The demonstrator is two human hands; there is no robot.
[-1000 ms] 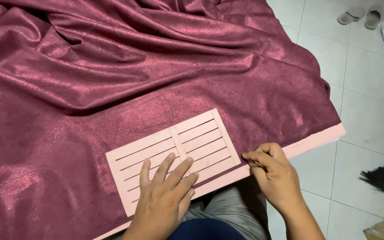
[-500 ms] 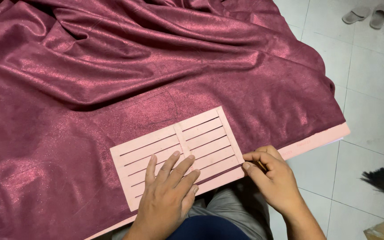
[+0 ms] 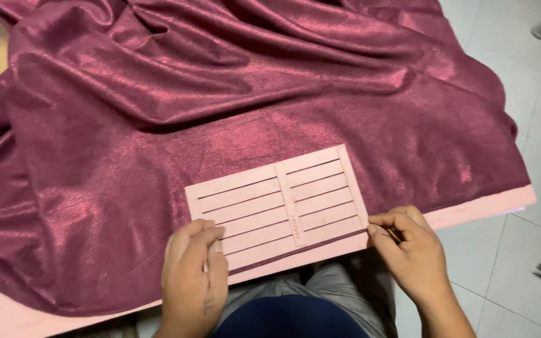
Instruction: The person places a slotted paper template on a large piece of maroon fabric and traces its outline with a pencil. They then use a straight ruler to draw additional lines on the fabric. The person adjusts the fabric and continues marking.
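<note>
Marking along the template looks to be the step in hand. The left hand (image 3: 193,275) presses flat on the pink slotted template (image 3: 277,203), which lies on the maroon cloth (image 3: 220,125) near the counter (image 3: 489,206) edge. At the template's 4 o'clock corner, the right hand (image 3: 408,250) pinches a thin marker (image 3: 394,235). The next stroke calls for a steady template.

- Slotted template (image 3: 280,203) lies on the cloth (image 3: 220,106); cloth covers the board (image 3: 489,209);
- left hand (image 3: 194,275) on template's left end; right hand (image 3: 408,250) at its right corner.
</note>
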